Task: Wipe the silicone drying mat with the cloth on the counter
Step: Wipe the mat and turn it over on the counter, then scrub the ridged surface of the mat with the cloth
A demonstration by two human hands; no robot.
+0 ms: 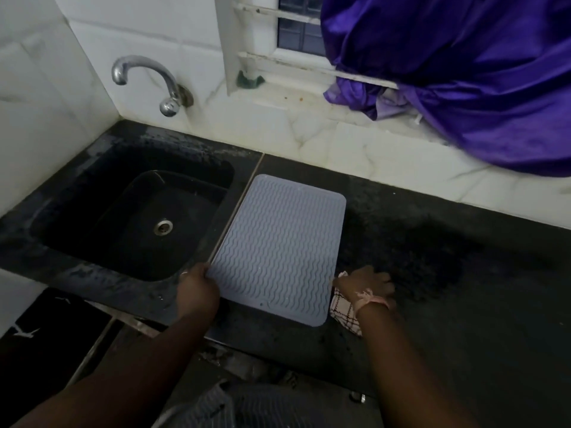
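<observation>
Black stone bench (463, 304) runs wall to wall, w/ a black sink (136, 217) sunk into its left part and a chrome tap (145, 81) over it. Purple fabric (463, 81) hangs from the window at top right, its lower fold sagging close to the bench's back edge. Grey silicone mat (278, 245), wavy-ribbed, lies flat just right of the sink, its left edge along the seam by the sink rim, near edge close to the bench front.

Left hand (197, 288) grips the mat's near-left corner, fingers curled on the edge. Right hand (366, 284) rests on the checked cloth (344, 315) just beside the mat's near-right corner; whether its fingers are bunching the cloth or only pressing it, can't tell, as the hand hides them.

Risks, as judgement: mat is light and floppy, so a firm wipe toward the sink could slide or buckle it over the rim unless the left hand pins it. Gripping only one corner may let the far end lift or skew. A pull toward the body could drag it off the front edge.

Open room: plenty of bare bench to the right and behind the mat; left and front are tight.
</observation>
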